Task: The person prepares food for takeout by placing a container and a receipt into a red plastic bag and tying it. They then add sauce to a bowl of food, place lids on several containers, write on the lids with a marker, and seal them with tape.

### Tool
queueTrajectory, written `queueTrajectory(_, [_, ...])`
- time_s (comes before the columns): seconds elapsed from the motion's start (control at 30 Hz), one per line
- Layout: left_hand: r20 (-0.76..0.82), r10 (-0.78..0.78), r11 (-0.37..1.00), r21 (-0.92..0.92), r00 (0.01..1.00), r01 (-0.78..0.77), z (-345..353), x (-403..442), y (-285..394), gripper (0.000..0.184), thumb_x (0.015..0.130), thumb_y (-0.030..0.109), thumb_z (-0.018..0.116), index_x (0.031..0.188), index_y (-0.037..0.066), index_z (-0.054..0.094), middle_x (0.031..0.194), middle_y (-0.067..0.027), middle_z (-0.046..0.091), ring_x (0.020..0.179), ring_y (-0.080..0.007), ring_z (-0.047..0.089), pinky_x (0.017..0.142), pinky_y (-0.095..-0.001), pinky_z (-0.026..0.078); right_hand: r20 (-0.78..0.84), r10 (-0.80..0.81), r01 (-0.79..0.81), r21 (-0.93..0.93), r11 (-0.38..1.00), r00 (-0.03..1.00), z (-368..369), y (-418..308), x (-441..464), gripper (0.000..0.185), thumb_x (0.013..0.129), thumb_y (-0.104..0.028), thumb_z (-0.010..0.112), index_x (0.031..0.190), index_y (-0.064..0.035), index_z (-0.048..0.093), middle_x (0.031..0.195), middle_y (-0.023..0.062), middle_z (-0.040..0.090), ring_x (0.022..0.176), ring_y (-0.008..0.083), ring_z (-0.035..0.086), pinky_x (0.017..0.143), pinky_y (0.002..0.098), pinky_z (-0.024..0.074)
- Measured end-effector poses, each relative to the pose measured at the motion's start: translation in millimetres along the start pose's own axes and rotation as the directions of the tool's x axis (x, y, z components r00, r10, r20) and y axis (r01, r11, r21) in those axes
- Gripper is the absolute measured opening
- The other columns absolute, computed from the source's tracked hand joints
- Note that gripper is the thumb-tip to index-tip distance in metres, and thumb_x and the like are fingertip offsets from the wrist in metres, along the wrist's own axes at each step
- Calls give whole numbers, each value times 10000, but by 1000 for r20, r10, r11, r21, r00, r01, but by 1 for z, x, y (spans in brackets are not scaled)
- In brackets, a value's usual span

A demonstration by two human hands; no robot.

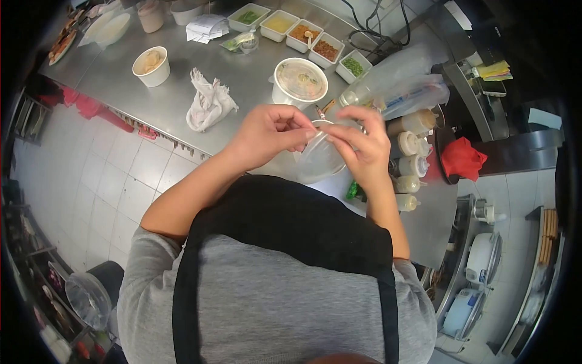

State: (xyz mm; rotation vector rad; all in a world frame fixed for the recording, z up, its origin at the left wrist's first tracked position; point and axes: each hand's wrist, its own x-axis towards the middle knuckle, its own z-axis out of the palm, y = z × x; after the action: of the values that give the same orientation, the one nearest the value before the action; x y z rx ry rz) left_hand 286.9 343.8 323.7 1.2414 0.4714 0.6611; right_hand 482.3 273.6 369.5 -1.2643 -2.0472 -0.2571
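Observation:
Close in front of my apron, a round, clear plastic lid [319, 162] is held up by its far rim. My left hand [271, 134] pinches that rim between thumb and fingertips, the other fingers curled. From the right, my right hand [362, 143] grips the same rim, its thumb and fingers bent close to the left fingertips. Just beyond the hands stands a white paper bowl [288, 98] covered with a see-through lid, food showing beneath. A crumpled white cloth [209, 102] lies on the steel counter left of my left hand.
An uncovered paper bowl with food [151, 65] stands farther left on the counter [182, 51]. Small trays of toppings [280, 25] line the back. Several squeeze bottles [411, 144] and plastic bags [400, 79] crowd the right side. A red cloth [463, 159] sits beyond them.

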Motion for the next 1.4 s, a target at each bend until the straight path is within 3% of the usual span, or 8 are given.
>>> queueTrajectory(0.03, [-59, 30, 1000, -4, 998, -31, 4, 1, -2, 126, 871, 94, 644, 945, -8, 643, 892, -50, 654, 797, -79, 605, 703, -222, 497, -59, -58, 49, -153, 987, 997, -1, -1, 1, 184, 756, -27, 721, 938, -40, 699, 851, 88, 632, 785, 163, 623, 683, 278, 496])
queueTrajectory(0.1, [-172, 79, 997, -11, 982, -82, 18, 2, -14, 110, 878, 86, 636, 938, -6, 640, 890, -53, 653, 769, -75, 603, 677, -218, 498, -65, 286, -271, 182, 945, 956, 6, -7, -12, 173, 766, -9, 709, 936, -27, 682, 842, 89, 627, 758, 151, 622, 666, 259, 490])
queueTrajectory(0.27, [-334, 308, 951, 144, 891, -274, 54, 0, -36, 122, 877, 51, 625, 976, -16, 644, 901, -52, 646, 786, -94, 605, 708, -226, 510, 215, 644, -468, 848, 250, 734, 26, -17, -32, 111, 841, 7, 648, 950, 25, 633, 924, 86, 654, 771, 121, 617, 677, 235, 488])
queueTrajectory(0.53, [-135, 731, 468, 813, 668, -348, 54, -10, -25, 226, 772, -16, 692, 990, 42, 686, 945, -90, 644, 830, -157, 639, 675, -259, 541, 542, 436, -461, 840, -285, 718, 28, 18, -47, 180, 889, -25, 591, 1049, 48, 626, 1001, 122, 652, 881, 170, 631, 788, 291, 518])
queueTrajectory(0.63, [-274, 639, 689, 619, 719, -377, 55, -13, -26, 220, 773, -8, 699, 989, 29, 682, 942, -89, 643, 830, -165, 642, 680, -270, 549, 595, 392, -476, 801, -363, 702, 30, 19, -46, 174, 879, -19, 602, 1040, 44, 628, 999, 121, 647, 902, 183, 627, 790, 308, 520])
queueTrajectory(0.93, [-314, 541, 779, 538, 781, -323, 51, -23, -25, 197, 795, -10, 682, 991, 8, 676, 1010, -95, 623, 900, -165, 647, 781, -282, 564, 627, 314, -496, 767, -406, 713, 36, 20, -44, 182, 860, 1, 619, 1040, 33, 611, 995, 131, 648, 903, 193, 630, 795, 322, 524])
queueTrajectory(1.33, [-351, 592, 771, 509, 725, -383, 46, -21, -30, 169, 760, 10, 707, 926, 5, 675, 921, -101, 652, 811, -180, 667, 712, -276, 571, 646, 331, -475, 746, -467, 688, 44, 16, -44, 170, 863, 4, 615, 1031, 31, 612, 981, 124, 651, 880, 182, 636, 787, 302, 525])
queueTrajectory(1.4, [-361, 512, 838, 410, 780, -360, 47, -22, -32, 142, 782, -2, 694, 921, -9, 666, 979, -97, 632, 875, -167, 648, 784, -284, 550, 585, 378, -496, 810, -313, 717, 41, 11, -42, 155, 863, 8, 610, 1015, 38, 610, 979, 128, 651, 857, 177, 642, 766, 296, 532])
